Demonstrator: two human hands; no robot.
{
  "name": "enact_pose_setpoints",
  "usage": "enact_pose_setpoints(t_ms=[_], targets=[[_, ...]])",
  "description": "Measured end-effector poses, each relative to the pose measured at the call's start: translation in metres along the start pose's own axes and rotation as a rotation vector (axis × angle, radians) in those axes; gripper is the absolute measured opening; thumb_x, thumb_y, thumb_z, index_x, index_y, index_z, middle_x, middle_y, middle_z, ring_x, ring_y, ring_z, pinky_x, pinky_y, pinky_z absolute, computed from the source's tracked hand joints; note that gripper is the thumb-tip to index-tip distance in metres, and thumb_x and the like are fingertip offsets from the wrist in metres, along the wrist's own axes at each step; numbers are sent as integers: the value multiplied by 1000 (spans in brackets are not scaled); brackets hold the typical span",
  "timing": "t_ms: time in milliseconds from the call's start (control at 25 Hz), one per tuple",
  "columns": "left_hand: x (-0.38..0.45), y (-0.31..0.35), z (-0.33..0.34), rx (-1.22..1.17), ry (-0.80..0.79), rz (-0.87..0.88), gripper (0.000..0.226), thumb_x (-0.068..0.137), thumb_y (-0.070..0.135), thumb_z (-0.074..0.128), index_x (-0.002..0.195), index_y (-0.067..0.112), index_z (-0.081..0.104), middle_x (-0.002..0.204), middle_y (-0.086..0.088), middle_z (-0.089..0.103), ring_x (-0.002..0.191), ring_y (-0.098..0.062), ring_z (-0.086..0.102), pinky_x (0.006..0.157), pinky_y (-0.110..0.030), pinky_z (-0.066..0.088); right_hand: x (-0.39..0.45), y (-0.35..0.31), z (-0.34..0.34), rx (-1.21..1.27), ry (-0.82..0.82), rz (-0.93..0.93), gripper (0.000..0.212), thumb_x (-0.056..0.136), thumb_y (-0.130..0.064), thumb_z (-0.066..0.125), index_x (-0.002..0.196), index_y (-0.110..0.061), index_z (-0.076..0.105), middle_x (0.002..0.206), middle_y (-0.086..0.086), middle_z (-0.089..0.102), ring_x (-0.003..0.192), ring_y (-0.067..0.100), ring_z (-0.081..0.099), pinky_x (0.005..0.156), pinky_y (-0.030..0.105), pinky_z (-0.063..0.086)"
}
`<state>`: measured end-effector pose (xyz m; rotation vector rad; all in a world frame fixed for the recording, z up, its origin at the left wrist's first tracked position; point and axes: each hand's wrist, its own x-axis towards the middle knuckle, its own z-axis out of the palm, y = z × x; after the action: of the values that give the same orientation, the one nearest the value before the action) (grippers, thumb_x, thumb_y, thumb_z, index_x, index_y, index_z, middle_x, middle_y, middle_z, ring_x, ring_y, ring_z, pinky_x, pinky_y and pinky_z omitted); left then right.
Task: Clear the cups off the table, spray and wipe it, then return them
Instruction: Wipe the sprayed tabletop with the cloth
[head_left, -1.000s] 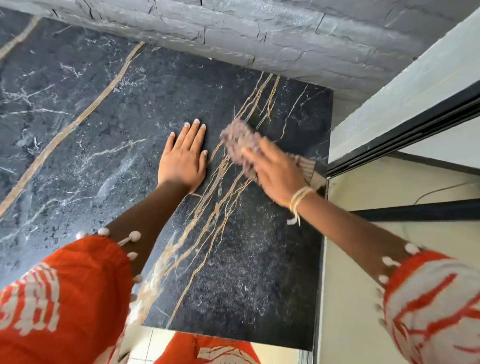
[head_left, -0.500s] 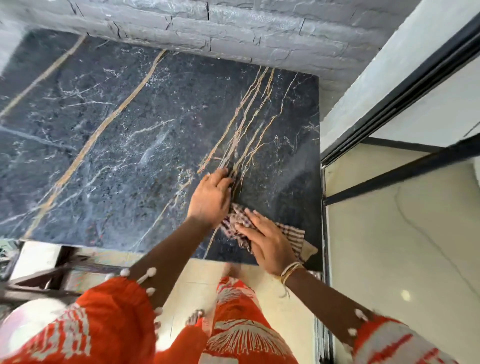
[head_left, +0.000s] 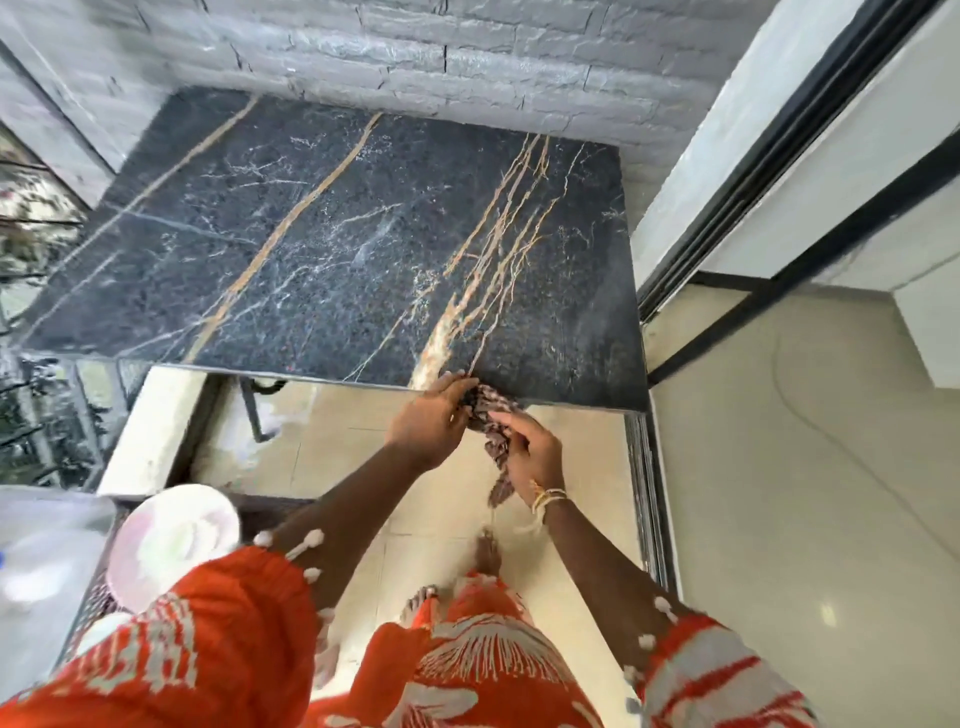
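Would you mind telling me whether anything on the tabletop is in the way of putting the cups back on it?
Nothing visible is. The dark marble tabletop shows bare. Both the left hand and the right hand hold the cloth at its near edge, so they are occupied. No cup is clearly recognisable in this view.

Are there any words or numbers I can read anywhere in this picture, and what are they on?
None: no words, labels or numbers show anywhere.
The marble table top has only gold and white veins.
The orange sleeves have only white patterns, not letters.
The checked cloth in both hands has no writing.
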<state>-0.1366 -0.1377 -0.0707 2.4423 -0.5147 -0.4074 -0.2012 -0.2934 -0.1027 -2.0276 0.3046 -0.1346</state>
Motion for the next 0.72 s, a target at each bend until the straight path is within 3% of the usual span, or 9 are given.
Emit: enact_pose_setpoints(t_ms=[80,240,360,440,560,640,720], targets=[[-28,3,2,-107,22,-72,51,94,22,48,144,20,41,146,-8,45,130,-26,47,107,-32,37,-22,-21,7,180,17,134,52,75,23,38,104,-2,73,107,4,68,105,18,63,97,14,45],[-67,10,4,-576,172,-400,50,97,19,53,144,12,37,134,-12,55,120,-26,53,102,-33,40,-41,-33,16,587,-49,455,53,75,22,39,103,-10,71,103,11,71,97,26,67,83,29,57],[-94,12,-2,-991,201,-672,52,98,21,52,145,13,31,125,-6,53,108,-20,49,78,-34,45,-57,-39,24,898,-277,767,39,84,-5,50,121,-4,62,110,21,67,94,35,66,72,39,56],[-119,6,5,-1023,138,-761,53,94,33,56,141,19,35,122,-1,52,105,-21,49,73,-32,41,-71,-47,25,963,-418,896,36,90,-16,41,113,0,63,98,20,69,83,33,68,68,38,56],[-156,-6,21,-1264,23,-868,50,85,49,62,119,13,56,110,-11,63,85,-25,60,67,-31,49,-89,-60,38,1084,-557,973,43,95,-19,29,100,0,67,92,20,72,81,32,71,71,40,59],[-178,-8,25,-1439,-24,-893,55,81,54,65,112,9,64,104,-14,70,85,-29,66,77,-36,54,-99,-71,55,1059,-569,991,44,96,-19,30,102,1,68,97,20,71,86,31,71,81,41,58],[-192,-11,23,-1517,9,-857,54,83,53,62,112,8,65,105,-16,71,89,-30,68,79,-39,56,-105,-82,75,940,-604,991,41,95,-15,31,112,2,64,100,20,70,88,29,71,81,40,58]])
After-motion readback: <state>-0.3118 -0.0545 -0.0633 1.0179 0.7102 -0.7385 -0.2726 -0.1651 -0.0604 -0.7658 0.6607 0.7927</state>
